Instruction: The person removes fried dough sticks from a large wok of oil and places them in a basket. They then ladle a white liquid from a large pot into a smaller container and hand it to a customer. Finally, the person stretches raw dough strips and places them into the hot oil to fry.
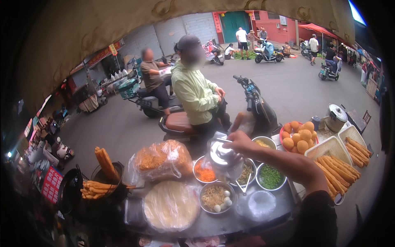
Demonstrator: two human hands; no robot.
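My right hand [242, 142] reaches out over the counter, its fingers closed at the top of a shiny metal lidded container [222, 154]. Clear plastic seems to surround this container; the exact grip is blurred. Under and around it stand metal bowls with shredded carrot [204, 171], chopped green onion [271, 176] and a dark chopped filling [247, 172]. White tongs [245, 184] rest at the filling bowl. Nearer me is a bowl of peeled eggs [224, 203] and shredded food. Left of it, a stack of flatbreads [172, 205] lies under clear plastic. My left hand is out of view.
A bag of fried food [163, 159] sits behind the flatbreads. Fried dough sticks [338, 173] fill baskets at right, beside round fried balls [301, 137]. More dough sticks [98, 188] stand by a dark pan at left. A person in a pale green jacket [194, 92] sits on a scooter opposite.
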